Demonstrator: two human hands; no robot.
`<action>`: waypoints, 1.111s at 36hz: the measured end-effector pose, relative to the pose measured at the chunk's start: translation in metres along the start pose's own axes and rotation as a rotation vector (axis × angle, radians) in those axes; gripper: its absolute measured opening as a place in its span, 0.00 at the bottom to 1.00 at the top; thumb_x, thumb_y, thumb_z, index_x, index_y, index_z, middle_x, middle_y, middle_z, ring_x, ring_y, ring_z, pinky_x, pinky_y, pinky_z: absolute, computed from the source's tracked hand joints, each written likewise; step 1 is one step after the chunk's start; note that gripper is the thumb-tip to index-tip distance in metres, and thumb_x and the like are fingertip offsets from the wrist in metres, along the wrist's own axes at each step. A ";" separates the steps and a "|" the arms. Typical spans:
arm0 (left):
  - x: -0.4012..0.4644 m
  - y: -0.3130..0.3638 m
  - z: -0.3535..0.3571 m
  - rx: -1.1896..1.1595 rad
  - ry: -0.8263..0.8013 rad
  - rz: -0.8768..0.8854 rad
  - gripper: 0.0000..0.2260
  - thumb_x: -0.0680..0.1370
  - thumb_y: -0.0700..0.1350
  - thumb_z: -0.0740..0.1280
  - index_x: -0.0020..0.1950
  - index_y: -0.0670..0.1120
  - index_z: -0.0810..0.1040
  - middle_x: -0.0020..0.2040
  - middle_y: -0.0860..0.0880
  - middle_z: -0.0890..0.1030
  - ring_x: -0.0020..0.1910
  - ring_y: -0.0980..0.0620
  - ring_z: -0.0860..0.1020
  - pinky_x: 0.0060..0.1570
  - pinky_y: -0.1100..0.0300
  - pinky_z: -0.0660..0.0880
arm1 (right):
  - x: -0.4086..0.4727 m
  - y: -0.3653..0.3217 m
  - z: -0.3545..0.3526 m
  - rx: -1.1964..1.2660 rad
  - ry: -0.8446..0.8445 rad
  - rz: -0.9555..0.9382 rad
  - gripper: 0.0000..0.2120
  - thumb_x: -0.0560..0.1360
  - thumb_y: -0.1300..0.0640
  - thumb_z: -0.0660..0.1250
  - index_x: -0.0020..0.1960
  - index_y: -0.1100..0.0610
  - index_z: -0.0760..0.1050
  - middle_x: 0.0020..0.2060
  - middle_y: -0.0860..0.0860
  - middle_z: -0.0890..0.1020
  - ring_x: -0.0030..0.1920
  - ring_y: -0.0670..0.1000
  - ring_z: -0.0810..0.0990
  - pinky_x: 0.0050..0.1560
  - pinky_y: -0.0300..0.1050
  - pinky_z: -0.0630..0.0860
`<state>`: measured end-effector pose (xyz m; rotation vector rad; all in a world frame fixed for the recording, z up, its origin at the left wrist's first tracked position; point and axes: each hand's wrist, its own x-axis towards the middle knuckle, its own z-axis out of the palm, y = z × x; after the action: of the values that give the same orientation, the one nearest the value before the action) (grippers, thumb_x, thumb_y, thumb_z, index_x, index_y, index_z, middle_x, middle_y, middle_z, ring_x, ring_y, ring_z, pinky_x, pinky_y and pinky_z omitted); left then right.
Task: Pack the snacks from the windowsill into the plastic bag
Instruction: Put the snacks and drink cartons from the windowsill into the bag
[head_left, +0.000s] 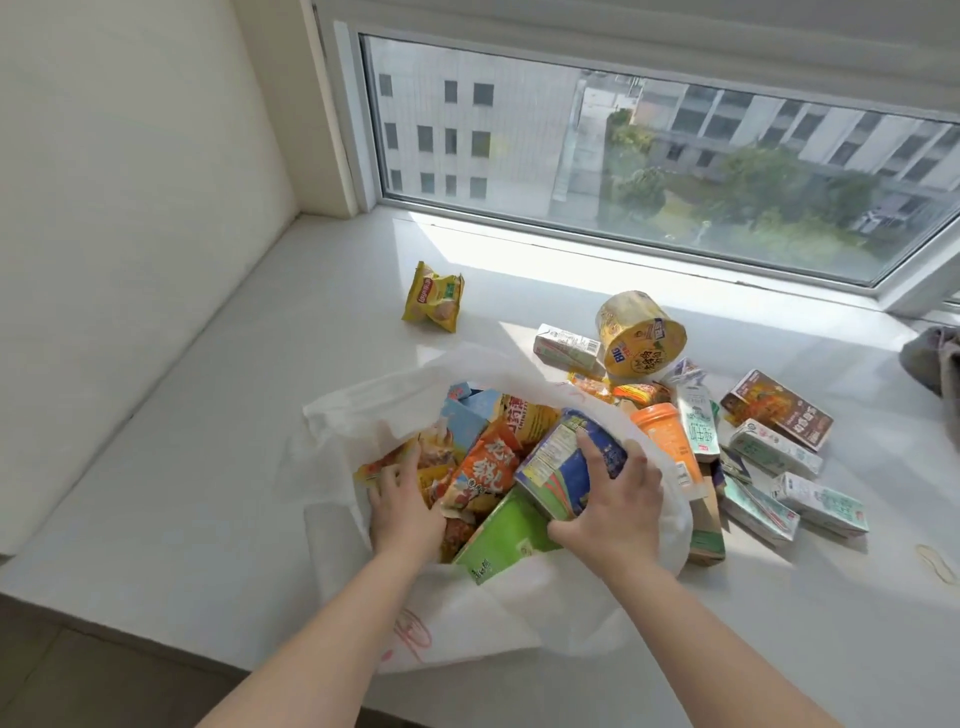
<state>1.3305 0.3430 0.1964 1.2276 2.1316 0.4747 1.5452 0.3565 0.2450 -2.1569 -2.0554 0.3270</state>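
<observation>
White windowsill (218, 467) runs under the window (649, 150), sunlit at the back. White plastic bag (498, 618) lies open on the sill near its front edge, mouth up, already part full: green box (498, 540) at the near side, orange packet (483, 467) in the middle, light blue box (467, 415) and yellow packet (524, 415) toward the back.

Right hand (613, 504) is wrapped around a blue cup-shaped container (566, 467), tilted on its side, held inside the bag mouth at the right. Left hand (402, 506) is in the bag at the left, fingers on the snack packets there; can't tell if it grips one or just presses.

Still outside the bag, right of it: yellow noodle bowl (639, 332) tipped on its side, dark red box (779, 408), orange bottle (667, 441) just beside the bag, several white-green drink cartons (821, 504) scattered together. Small yellow chip bag (434, 296) sits alone, well apart, behind the plastic bag. Grey cloth (932, 358) at the far right edge.
</observation>
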 end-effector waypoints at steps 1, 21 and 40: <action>0.001 -0.001 -0.001 0.025 -0.019 0.000 0.34 0.75 0.44 0.65 0.77 0.54 0.52 0.71 0.45 0.60 0.68 0.41 0.60 0.68 0.50 0.61 | -0.001 0.002 -0.002 0.002 -0.011 -0.016 0.47 0.58 0.39 0.71 0.73 0.43 0.55 0.65 0.55 0.55 0.64 0.59 0.57 0.69 0.54 0.58; 0.003 0.096 -0.014 0.202 0.143 0.669 0.16 0.76 0.40 0.63 0.63 0.50 0.76 0.68 0.50 0.69 0.68 0.48 0.64 0.65 0.51 0.67 | -0.014 0.015 0.015 0.091 -0.072 -0.044 0.46 0.62 0.35 0.68 0.71 0.38 0.43 0.73 0.56 0.44 0.74 0.62 0.45 0.73 0.57 0.48; 0.074 0.182 0.008 -0.248 -0.142 0.362 0.13 0.78 0.43 0.59 0.38 0.54 0.77 0.47 0.49 0.83 0.50 0.48 0.80 0.53 0.50 0.75 | -0.028 0.010 0.015 0.183 -0.076 -0.204 0.33 0.72 0.42 0.54 0.75 0.51 0.57 0.76 0.49 0.45 0.76 0.57 0.40 0.69 0.47 0.51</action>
<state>1.4248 0.4982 0.2708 1.4573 1.6780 0.7591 1.5495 0.3270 0.2292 -1.8391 -2.1682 0.5543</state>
